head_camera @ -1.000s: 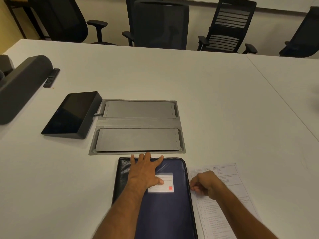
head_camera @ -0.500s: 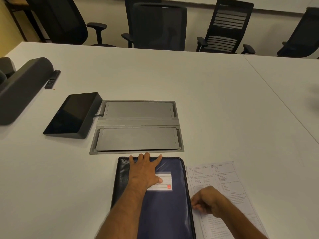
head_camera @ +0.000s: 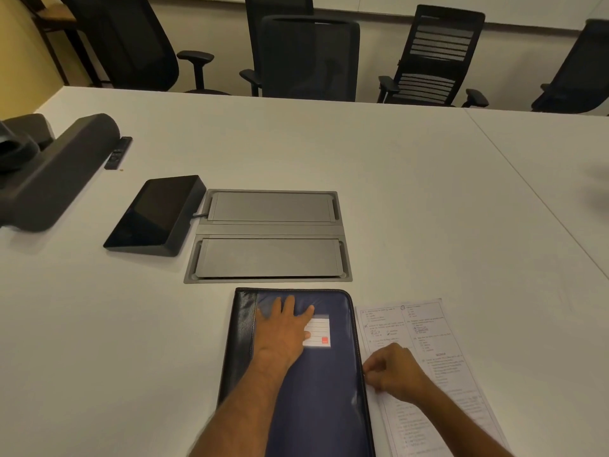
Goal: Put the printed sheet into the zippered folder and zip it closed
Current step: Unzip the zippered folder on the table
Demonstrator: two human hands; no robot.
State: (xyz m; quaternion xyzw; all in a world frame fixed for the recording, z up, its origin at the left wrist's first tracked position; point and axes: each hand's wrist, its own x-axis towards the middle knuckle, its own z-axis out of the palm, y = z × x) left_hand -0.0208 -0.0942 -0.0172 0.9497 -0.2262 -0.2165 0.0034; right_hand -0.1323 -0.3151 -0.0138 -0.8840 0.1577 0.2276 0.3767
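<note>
Folder shut, sheet waiting beside it

The zippered folder (head_camera: pixel 316 384) lies at 6 o'clock on the table (head_camera: pixel 395 199), looking stiff and slick; the left hand (head_camera: pixel 283 331) presses flat on it. At its 3 o'clock edge the right hand (head_camera: pixel 392 371) curls, seemingly pinching the zipper pull, over the thin, floppy printed sheet (head_camera: pixel 425 328).

Print on the printed sheet (head_camera: pixel 425 341) and folder label (head_camera: pixel 318 333) is too small to read.

Black tablet (head_camera: pixel 155 216) beside grey cable hatch (head_camera: pixel 268 236) (chairs (head_camera: pixel 308 57) behind).
</note>
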